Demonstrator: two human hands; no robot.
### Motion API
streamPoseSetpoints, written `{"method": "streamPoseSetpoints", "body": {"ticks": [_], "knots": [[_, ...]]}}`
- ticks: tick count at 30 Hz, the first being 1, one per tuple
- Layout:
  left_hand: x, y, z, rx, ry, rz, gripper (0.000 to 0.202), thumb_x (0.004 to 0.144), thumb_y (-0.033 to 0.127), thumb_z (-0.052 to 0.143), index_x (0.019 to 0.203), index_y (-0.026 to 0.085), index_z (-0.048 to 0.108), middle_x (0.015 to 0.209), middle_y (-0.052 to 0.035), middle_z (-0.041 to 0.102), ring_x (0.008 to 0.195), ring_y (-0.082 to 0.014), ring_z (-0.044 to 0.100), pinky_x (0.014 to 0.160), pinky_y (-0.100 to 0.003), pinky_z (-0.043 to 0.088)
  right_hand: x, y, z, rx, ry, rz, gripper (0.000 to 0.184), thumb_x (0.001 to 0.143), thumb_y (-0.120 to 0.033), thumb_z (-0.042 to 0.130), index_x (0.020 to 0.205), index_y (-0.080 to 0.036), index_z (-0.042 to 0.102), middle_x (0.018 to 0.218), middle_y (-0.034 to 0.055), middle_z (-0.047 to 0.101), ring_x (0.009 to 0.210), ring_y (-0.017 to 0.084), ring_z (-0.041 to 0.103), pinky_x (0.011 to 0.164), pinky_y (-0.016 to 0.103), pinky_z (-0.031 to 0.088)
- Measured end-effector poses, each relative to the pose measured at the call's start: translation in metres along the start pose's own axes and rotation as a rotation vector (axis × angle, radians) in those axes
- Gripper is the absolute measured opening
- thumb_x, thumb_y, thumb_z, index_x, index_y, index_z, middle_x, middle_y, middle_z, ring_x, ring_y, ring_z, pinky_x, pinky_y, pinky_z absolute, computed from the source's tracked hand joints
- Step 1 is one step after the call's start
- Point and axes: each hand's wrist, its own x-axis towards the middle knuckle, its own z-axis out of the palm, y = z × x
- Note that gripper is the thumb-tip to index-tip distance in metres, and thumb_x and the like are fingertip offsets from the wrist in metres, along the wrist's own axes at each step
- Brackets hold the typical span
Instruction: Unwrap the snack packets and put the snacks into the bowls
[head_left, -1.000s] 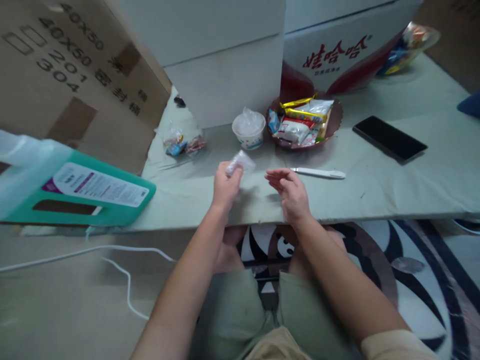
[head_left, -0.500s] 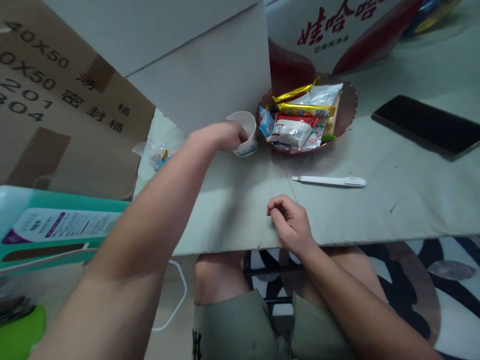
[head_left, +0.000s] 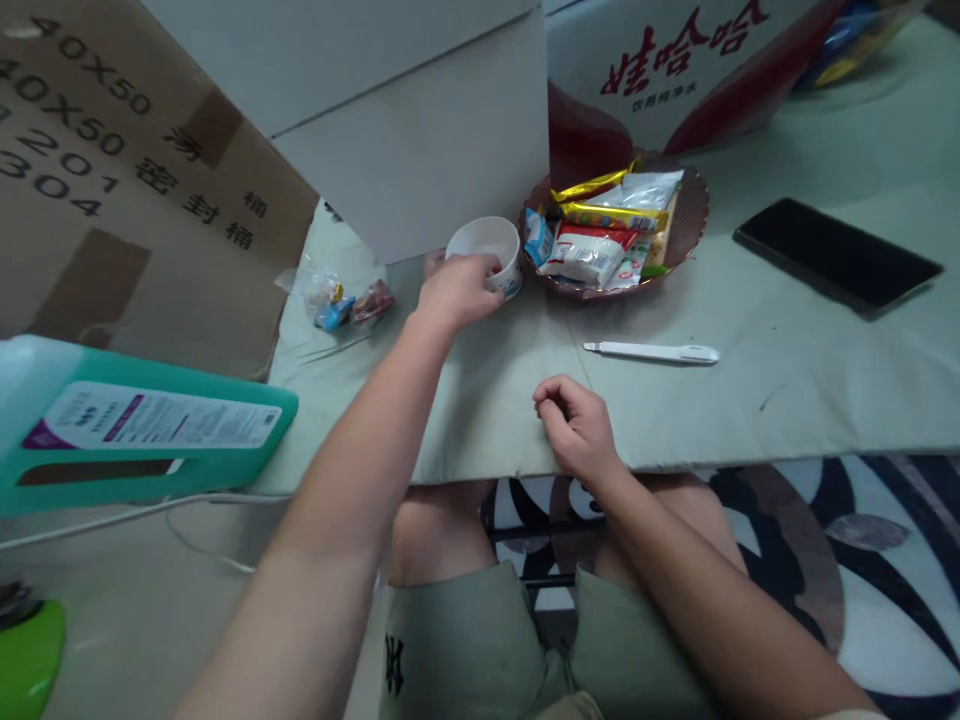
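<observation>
My left hand [head_left: 459,288] reaches across the table to a white paper cup [head_left: 486,238] with a blue print. Its fingers are closed around the near side of the cup, some of them hidden behind the hand and rim. What lies inside the cup cannot be made out. Loosely curled and holding nothing visible, my right hand [head_left: 576,425] rests at the table's front edge. Beyond it lies a white utility knife [head_left: 652,353]. Touching or nearly touching the cup on the right is a scalloped glass bowl [head_left: 691,215] of wrapped snacks [head_left: 589,255].
Crumpled wrappers [head_left: 341,308] lie left of my forearm. A green liquid jug [head_left: 277,415] and a cardboard box [head_left: 217,240] stand at left. White boxes [head_left: 450,140] rise behind the cup. A black phone [head_left: 836,255] lies at right. A white cable [head_left: 210,498] crosses below the jug.
My left hand has come out of the cup's mouth and now grips its outside. The wrappers show more fully beside my forearm. The view has shifted slightly; my right hand stays curled.
</observation>
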Motion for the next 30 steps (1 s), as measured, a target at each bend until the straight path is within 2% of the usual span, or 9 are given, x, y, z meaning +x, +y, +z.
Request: {"method": "streamPoseSetpoints", "body": {"ticks": [3,5,9,12,15,20,25,27,30], "knots": [[-0.065,0.012,0.003,-0.098,0.411,-0.078,0.025,0.076,0.023,0.071,0.101,0.025,0.067,0.106,-0.0073,0.069,0.119,-0.0311,0.058,0.114,-0.046,0.034,0.000,0.001,0.001,-0.018,0.013,0.007,0.011,0.085,-0.022,0.053,0.080,-0.024,0.062,0.068,-0.0013,0.059,0.060,0.015,0.053,0.061,0.032,0.042],[-0.108,0.012,0.015,-0.224,0.551,-0.174,0.022,0.081,0.025,0.065,0.104,0.024,0.063,0.104,-0.0078,0.067,0.106,-0.0271,0.061,0.104,-0.041,0.043,-0.001,0.001,0.001,-0.041,0.028,0.012,0.010,0.084,-0.023,0.053,0.079,-0.024,0.062,0.067,-0.0015,0.059,0.058,0.015,0.052,0.059,0.031,0.040],[-0.157,-0.004,0.037,-0.585,0.471,-0.385,0.015,0.084,0.024,0.061,0.099,0.024,0.060,0.094,-0.0047,0.067,0.092,-0.0207,0.064,0.092,-0.035,0.049,-0.005,-0.001,0.001,-0.153,0.045,0.016,0.009,0.085,-0.024,0.054,0.080,-0.025,0.062,0.066,-0.0015,0.059,0.056,0.016,0.052,0.056,0.032,0.040],[-0.165,-0.018,0.033,-0.782,0.347,-0.395,0.013,0.085,0.025,0.061,0.098,0.023,0.062,0.096,-0.0054,0.069,0.094,-0.0197,0.065,0.092,-0.035,0.049,-0.002,-0.008,0.006,-0.302,0.009,-0.072,0.010,0.085,-0.020,0.056,0.088,-0.025,0.064,0.076,0.0007,0.066,0.066,0.018,0.059,0.062,0.033,0.047],[-0.168,-0.028,0.019,-0.927,0.273,-0.375,0.013,0.086,0.026,0.062,0.098,0.022,0.064,0.094,-0.0046,0.071,0.088,-0.0178,0.065,0.086,-0.033,0.050,0.022,-0.020,0.027,-0.409,-0.091,-0.316,0.014,0.085,-0.015,0.056,0.093,-0.026,0.062,0.085,0.0024,0.068,0.077,0.020,0.064,0.072,0.035,0.052],[-0.177,-0.041,0.009,-1.092,0.310,-0.377,0.005,0.086,0.024,0.060,0.085,0.019,0.061,0.079,-0.0002,0.066,0.072,-0.0129,0.060,0.071,-0.027,0.048,0.110,-0.032,0.122,-0.559,-0.277,-0.632,0.035,0.079,-0.010,0.057,0.110,-0.025,0.062,0.110,0.0073,0.071,0.104,0.025,0.067,0.090,0.040,0.057],[-0.179,-0.047,0.012,-1.191,0.326,-0.370,0.007,0.084,0.024,0.059,0.079,0.019,0.059,0.072,0.0019,0.061,0.069,-0.0111,0.057,0.067,-0.024,0.046,0.189,-0.013,0.213,-0.810,-0.532,-0.505,0.065,0.077,-0.002,0.058,0.138,-0.025,0.055,0.155,0.0086,0.052,0.138,0.032,0.053,0.113,0.049,0.048],[-0.180,-0.046,0.013,-1.214,0.348,-0.359,0.009,0.084,0.024,0.058,0.077,0.019,0.059,0.070,0.0022,0.060,0.066,-0.0109,0.056,0.065,-0.024,0.045,0.197,-0.004,0.223,-0.823,-0.562,-0.446,0.060,0.081,-0.004,0.056,0.136,-0.026,0.057,0.153,0.0076,0.056,0.132,0.031,0.058,0.109,0.049,0.050],[-0.183,-0.045,0.013,-1.188,0.527,-0.345,0.012,0.086,0.022,0.057,0.074,0.020,0.058,0.066,0.0030,0.057,0.062,-0.0105,0.053,0.062,-0.024,0.043,0.178,0.001,0.205,-0.788,-0.510,-0.440,0.045,0.086,-0.012,0.055,0.129,-0.025,0.061,0.137,0.0101,0.065,0.117,0.029,0.066,0.100,0.046,0.054]]}}
